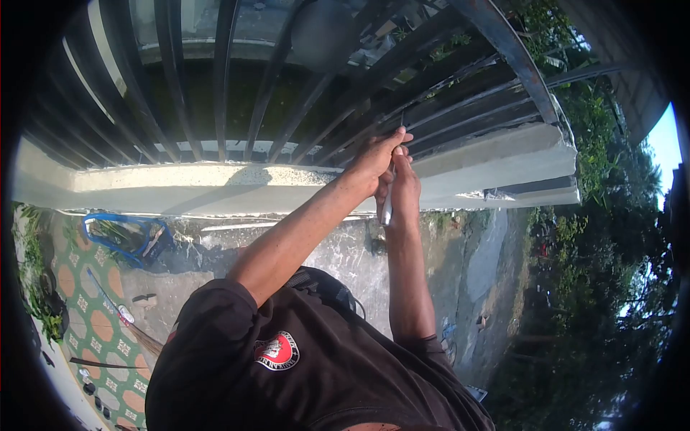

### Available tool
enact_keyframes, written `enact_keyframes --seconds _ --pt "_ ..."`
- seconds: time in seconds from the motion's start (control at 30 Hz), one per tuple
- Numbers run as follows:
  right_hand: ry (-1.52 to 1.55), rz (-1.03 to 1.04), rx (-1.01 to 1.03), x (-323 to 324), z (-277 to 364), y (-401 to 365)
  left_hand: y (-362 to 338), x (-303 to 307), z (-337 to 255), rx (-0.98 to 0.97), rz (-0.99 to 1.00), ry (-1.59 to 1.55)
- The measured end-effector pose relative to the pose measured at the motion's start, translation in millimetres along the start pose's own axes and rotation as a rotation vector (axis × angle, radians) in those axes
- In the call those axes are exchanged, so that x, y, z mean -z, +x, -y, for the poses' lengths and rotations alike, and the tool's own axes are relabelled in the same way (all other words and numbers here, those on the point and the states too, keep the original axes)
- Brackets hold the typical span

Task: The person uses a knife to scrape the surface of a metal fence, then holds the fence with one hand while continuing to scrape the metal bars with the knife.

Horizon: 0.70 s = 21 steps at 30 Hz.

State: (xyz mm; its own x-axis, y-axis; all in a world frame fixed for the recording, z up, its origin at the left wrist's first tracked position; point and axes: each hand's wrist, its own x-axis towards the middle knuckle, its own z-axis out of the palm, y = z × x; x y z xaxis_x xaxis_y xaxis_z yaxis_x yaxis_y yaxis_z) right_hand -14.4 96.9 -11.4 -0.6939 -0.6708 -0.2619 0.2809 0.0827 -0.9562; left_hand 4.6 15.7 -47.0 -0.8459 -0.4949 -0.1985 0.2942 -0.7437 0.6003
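Both hands meet in front of the dark metal bars [269, 90], just above the pale concrete ledge [302, 176]. My right hand [404, 185] is wrapped round a slim tool [387, 211] whose silver handle end shows below the palm. A thin dark tip sticks out past the fingers toward the bars. My left hand [377, 158] is closed at the front part of the same tool, its thumb and fingers pressed together near the tip. The tool's middle is hidden by my fingers, and its exact kind does not show.
A rusty curved metal edge [514, 57] bounds the bars at the right. On the ground lie a blue frame [129, 241], a broom [144, 336] and several sandals on patterned tiles [79, 287]. Dense plants [575, 287] grow on the right.
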Motion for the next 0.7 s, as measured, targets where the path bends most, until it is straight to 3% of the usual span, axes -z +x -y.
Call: enact_keyframes --seconds 0.07,0.17,0.23,0.33,0.4,0.5,0.63,0.7 --pt "-0.007 0.037 0.161 -3 17 -9 -11 -17 -20 -0.023 0.074 0.02" --pt "0.016 0.068 0.152 0 24 -9 -11 -23 -22 -0.023 0.064 0.019" --pt "0.006 -0.033 0.093 -9 10 -9 5 -6 -9 -0.064 0.084 0.004" --pt "0.077 0.066 0.034 -7 -1 0 2 9 -5 0.101 -0.001 -0.088" --pt "0.039 0.007 0.102 -12 8 -9 -6 -4 -21 0.042 0.026 -0.059" --pt "0.077 0.077 0.109 -1 12 -8 -5 -10 -13 0.047 0.074 -0.062" --pt "0.003 -0.018 0.074 -9 4 -11 -12 -7 -12 0.02 -0.011 -0.028" --pt "0.093 0.093 0.142 -5 14 -15 -21 -17 -22 0.018 0.07 -0.02"
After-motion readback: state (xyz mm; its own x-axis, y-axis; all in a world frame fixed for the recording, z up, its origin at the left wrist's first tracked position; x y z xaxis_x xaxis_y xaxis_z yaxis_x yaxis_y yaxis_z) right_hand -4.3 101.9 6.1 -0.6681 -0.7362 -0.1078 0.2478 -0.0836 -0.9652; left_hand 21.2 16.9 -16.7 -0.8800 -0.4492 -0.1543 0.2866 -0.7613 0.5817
